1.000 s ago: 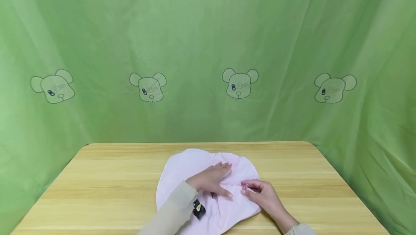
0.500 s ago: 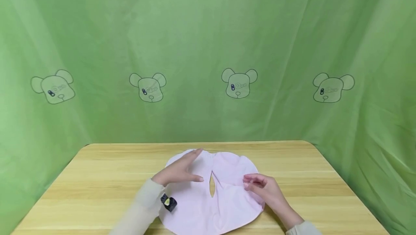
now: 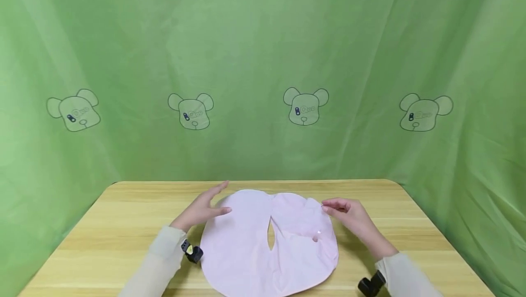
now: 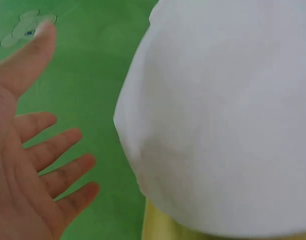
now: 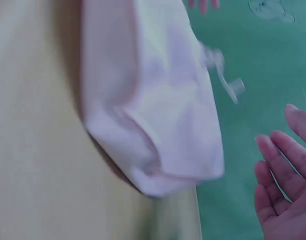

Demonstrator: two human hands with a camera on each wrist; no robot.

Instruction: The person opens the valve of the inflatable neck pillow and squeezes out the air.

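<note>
A pale pink inflatable cushion (image 3: 238, 242), rounded and with a narrow slit through its middle, lies on the table. A small clear valve (image 3: 315, 238) stands on its right half, and the valve (image 5: 235, 86) also shows in the right wrist view. My left hand (image 3: 201, 211) hovers beside the cushion's left edge, fingers spread and holding nothing. In the left wrist view that hand (image 4: 30, 165) is apart from the puffed side. By the upper right edge is my right hand (image 3: 353, 218), its fingers loosely bent; the right wrist view shows no object in that hand (image 5: 288, 185).
The wooden table (image 3: 135, 224) carries the cushion near its front edge. Behind and at both sides hangs a green curtain (image 3: 246, 36) printed with bear heads. A black wrist camera (image 3: 193, 253) sits at the left sleeve, another (image 3: 371, 284) at the right.
My left hand has lifted off the cushion's middle and moved left past its edge, uncovering the slit. My right hand has left the valve and moved up and right.
</note>
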